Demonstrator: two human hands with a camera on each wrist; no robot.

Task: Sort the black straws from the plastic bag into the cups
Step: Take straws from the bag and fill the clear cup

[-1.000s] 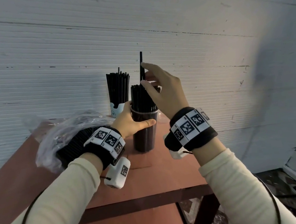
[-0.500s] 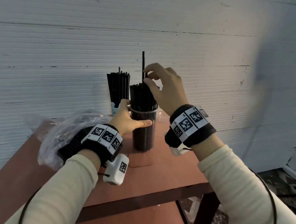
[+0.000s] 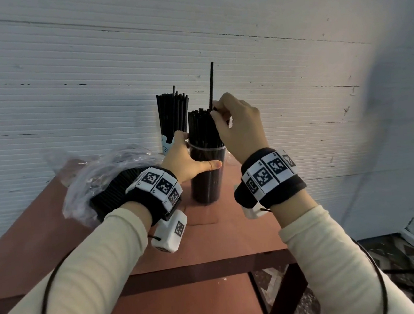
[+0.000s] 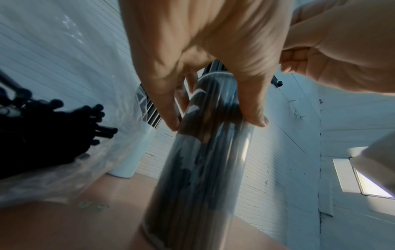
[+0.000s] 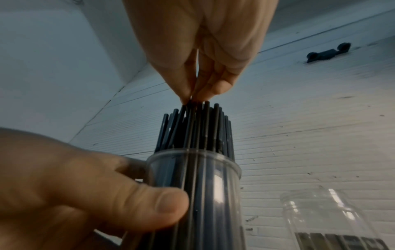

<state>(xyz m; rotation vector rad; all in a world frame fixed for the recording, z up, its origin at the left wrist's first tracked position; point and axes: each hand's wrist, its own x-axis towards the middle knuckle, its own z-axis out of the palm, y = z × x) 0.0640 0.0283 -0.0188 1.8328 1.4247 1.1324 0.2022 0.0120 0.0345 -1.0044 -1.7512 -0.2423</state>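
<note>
Left hand (image 3: pixel 188 158) is gripping the clear cup (image 3: pixel 209 174) on the surface (image 3: pixel 221 234); right hand (image 3: pixel 241 125), above the cup's rim, is pinching one black straw (image 3: pixel 211 85) standing over the packed bundle.

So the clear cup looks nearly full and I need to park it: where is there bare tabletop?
Bare table lies between the clear cup and the front edge. The back is crowded: plastic bag at left, white cup behind, empty jar at right.

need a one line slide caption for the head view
Left hand steadies a clear cup of black straws while right hand pinches one straw above it.
</note>
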